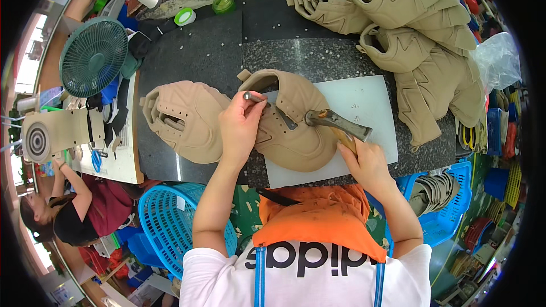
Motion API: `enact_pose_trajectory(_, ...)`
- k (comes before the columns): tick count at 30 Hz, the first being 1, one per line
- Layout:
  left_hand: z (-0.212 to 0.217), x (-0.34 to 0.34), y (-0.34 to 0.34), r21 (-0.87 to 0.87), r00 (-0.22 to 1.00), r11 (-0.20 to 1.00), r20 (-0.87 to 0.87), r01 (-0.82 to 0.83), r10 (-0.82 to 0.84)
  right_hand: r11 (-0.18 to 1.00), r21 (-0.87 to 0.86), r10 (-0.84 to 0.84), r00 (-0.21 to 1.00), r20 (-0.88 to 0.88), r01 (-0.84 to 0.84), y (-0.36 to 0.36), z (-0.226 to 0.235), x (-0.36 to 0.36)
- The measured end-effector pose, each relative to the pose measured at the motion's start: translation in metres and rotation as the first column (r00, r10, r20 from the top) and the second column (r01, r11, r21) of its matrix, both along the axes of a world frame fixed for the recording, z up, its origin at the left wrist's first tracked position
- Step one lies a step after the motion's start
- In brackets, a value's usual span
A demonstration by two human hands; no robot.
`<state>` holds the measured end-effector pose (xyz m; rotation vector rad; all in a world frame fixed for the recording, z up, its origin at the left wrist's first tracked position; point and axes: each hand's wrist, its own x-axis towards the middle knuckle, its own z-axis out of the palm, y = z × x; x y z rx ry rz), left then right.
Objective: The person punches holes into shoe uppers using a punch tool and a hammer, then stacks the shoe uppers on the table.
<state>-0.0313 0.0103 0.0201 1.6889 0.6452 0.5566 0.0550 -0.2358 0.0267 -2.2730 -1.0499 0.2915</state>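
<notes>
A tan shoe upper (301,142) with lace holes lies flat, partly on a white cutting board (369,102). My left hand (238,128) pinches a short dark metal punch (254,97) over the upper's eyelet edge; where its lower tip rests is hard to see. In my right hand (368,165) is the wooden handle of a hammer (345,126). The hammer's metal head hangs over the upper, apart from the punch. Just left of my left hand lies a second tan shoe upper (185,116), with rows of holes along its opening.
A pile of tan uppers (424,40) covers the bench's right side. Green-lidded tub (185,17) and green tape roll (223,4) stand at the back. A fan (94,57) is left. Blue baskets (170,210) flank me below; a co-worker (94,210) sits left.
</notes>
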Motion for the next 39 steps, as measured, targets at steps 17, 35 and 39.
enact_pose_trajectory(17, -0.001, -0.001, -0.002, 0.527, 0.984, 0.836, -0.158, 0.154, -0.082, 0.969, 0.0, 0.241, 0.944, 0.223, -0.247, 0.057, 0.061, 0.023)
enact_pose_trajectory(35, -0.007, 0.015, -0.003, -0.087, 0.983, 0.98, -0.029, 0.177, -0.18, 0.994, -0.082, 0.075, 0.993, 0.089, -0.068, 0.039, 0.019, 0.024)
enact_pose_trajectory(39, -0.001, 0.01, -0.005, 0.172, 0.97, 0.96, -0.142, 0.223, -0.199, 0.987, 0.147, 0.076, 0.996, -0.037, -0.069, 0.04, 0.084, 0.034)
